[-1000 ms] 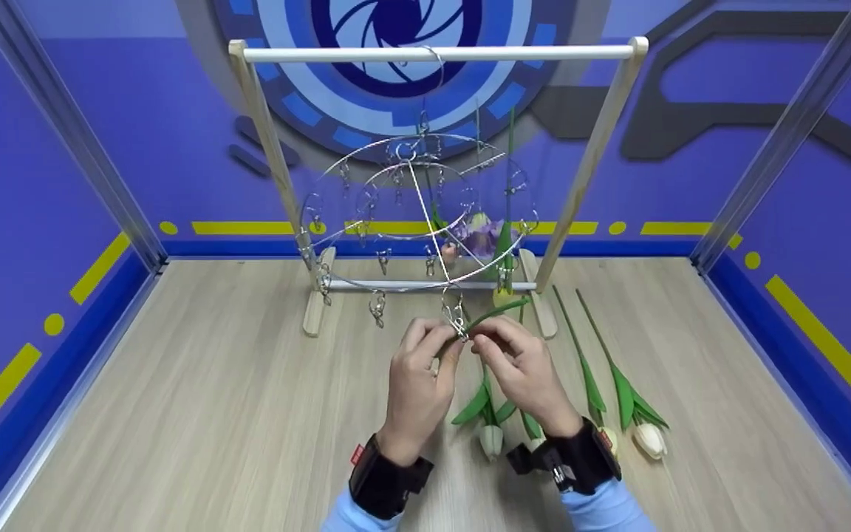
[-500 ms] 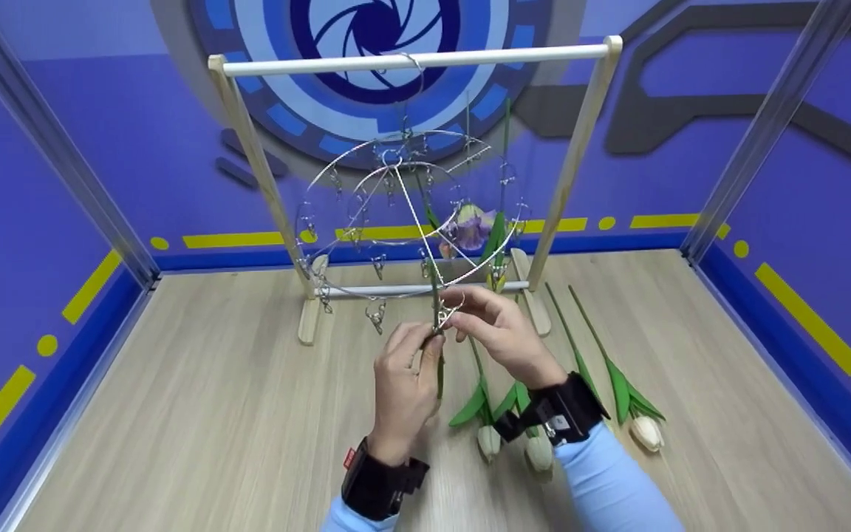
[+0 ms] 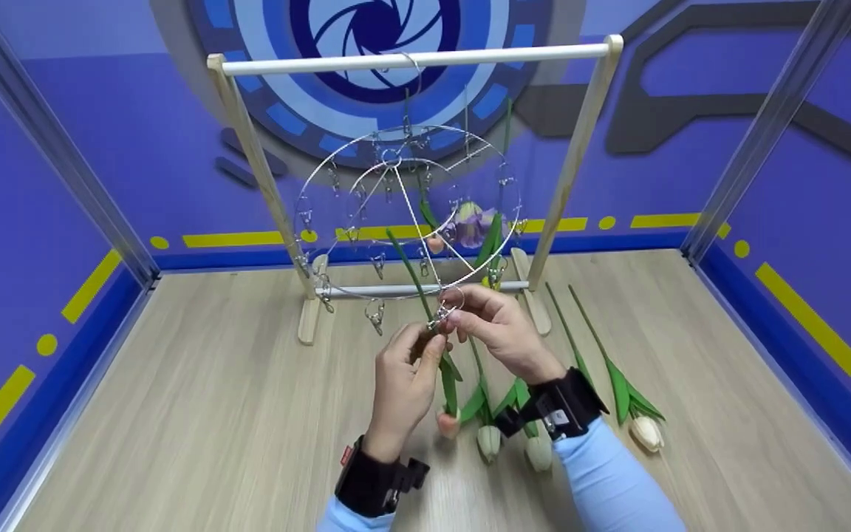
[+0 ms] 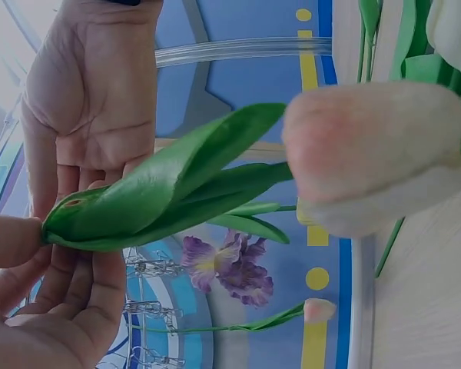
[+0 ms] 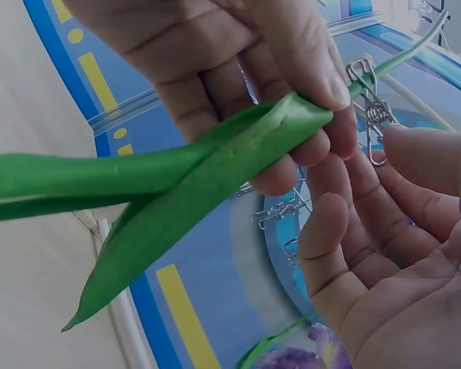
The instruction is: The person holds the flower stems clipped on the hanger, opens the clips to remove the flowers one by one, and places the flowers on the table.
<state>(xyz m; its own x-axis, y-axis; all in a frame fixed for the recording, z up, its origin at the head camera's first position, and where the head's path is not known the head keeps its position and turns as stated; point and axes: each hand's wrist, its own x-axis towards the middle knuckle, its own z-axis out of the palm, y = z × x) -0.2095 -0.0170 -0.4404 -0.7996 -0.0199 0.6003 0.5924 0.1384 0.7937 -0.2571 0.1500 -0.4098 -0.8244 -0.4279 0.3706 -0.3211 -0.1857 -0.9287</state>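
Observation:
A pale pink tulip (image 4: 369, 146) hangs bloom down, its green stem (image 3: 411, 270) tilting up to the left. My left hand (image 3: 407, 384) pinches that stem just above the leaves (image 5: 192, 184). Thumb and fingers of my right hand (image 3: 503, 332) hold a metal wire clip (image 5: 378, 111), whose end lies against the stem. Whether the clip bites on the stem is hard to tell. The clip hangs at the front of a round wire hanger (image 3: 418, 223) with several other clips.
A wooden rack (image 3: 425, 59) carries the hanger. Flowers hang at its back right, among them a purple one (image 3: 473, 225). Right of my hands, several tulips lie on the table, including a white tulip (image 3: 646, 434). Blue panels (image 3: 63, 185) enclose the table.
The stem has swung from pointing right, through upright, to leaning up-left, and the pink bloom has come into view below. My right hand has shifted onto the clip. The head view has shifted slightly.

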